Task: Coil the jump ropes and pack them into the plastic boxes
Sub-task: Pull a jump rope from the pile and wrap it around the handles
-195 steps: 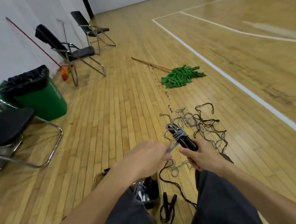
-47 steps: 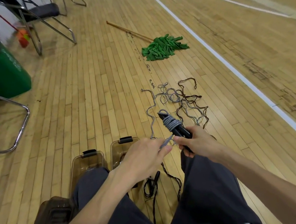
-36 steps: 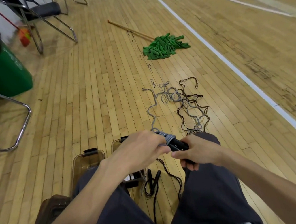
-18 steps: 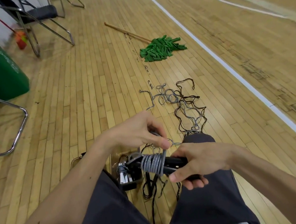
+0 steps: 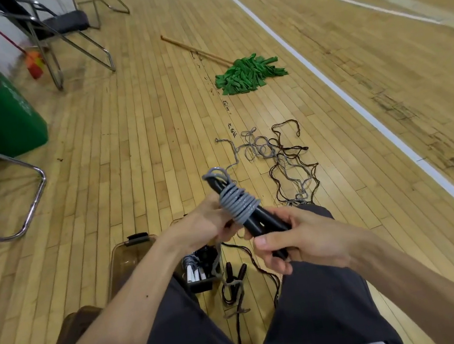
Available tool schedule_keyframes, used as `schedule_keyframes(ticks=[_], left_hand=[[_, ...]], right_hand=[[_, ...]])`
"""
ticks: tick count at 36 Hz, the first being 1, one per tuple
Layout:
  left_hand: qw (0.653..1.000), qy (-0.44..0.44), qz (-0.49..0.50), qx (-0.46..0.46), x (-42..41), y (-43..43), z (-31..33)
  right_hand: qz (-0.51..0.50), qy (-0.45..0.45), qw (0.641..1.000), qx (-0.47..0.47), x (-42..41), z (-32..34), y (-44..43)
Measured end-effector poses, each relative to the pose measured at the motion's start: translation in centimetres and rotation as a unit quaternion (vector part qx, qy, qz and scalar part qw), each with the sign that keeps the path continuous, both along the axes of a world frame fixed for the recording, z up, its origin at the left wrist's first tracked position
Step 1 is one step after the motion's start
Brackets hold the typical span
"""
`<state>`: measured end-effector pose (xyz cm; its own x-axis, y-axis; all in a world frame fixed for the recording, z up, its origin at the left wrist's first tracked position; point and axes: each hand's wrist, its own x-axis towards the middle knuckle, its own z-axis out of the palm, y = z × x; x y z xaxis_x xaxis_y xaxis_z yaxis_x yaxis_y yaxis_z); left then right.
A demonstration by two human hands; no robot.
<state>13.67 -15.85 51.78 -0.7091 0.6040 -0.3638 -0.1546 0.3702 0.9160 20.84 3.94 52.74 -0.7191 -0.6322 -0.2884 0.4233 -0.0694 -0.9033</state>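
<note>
The person sits with dark-trousered legs (image 5: 313, 306) apart over a wooden floor (image 5: 129, 157). The right hand (image 5: 306, 238) is closed round the near end of a pair of black handles (image 5: 259, 221), thumb on top and fingers curled beneath. The left hand (image 5: 203, 225) is closed on the same bundle from the other side, its fingers tucked under the coil. That coil is the grey jump rope (image 5: 239, 202), wound in tight turns round the handles, which tilt up and away from the body. A loose grey strand runs from its far end down towards the floor. Below the left forearm a plastic box (image 5: 200, 285) holds wound ropes with white handles (image 5: 194, 268). Just to its left stands a clear brown plastic box (image 5: 123, 258) with a black latch. Between the knees a dark brown jump rope (image 5: 233, 281) lies loose on the boards. Beyond the hands a tangle of grey and brown rope (image 5: 279, 158) is spread on the floor. Farther off lie a green mop (image 5: 248, 75) and a white court line (image 5: 357, 103). To the left stand a green bin (image 5: 3, 122) and a chair frame (image 5: 33, 197); a folding chair (image 5: 62, 22) is by the wall.
</note>
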Motion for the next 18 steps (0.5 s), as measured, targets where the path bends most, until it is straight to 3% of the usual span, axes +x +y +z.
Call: schedule_keyframes(ticks=[5, 14, 18], left_hand=[[0.999, -0.030, -0.013, 0.035, 0.8, -0.4, -1.0], [0.999, 0.018, -0.026, -0.034, 1.7, -0.6, -2.1], [0.999, -0.016, -0.019, -0.023, 2.2, -1.2, -3.2]], right_hand=[[-0.067, -0.026, 0.997, -0.015, -0.5, -0.4, 0.1], [-0.109, -0.033, 0.993, 0.042, -0.5, -1.4, 0.8], [-0.160, -0.045, 0.985, 0.054, -1.0, -1.6, 1.3]])
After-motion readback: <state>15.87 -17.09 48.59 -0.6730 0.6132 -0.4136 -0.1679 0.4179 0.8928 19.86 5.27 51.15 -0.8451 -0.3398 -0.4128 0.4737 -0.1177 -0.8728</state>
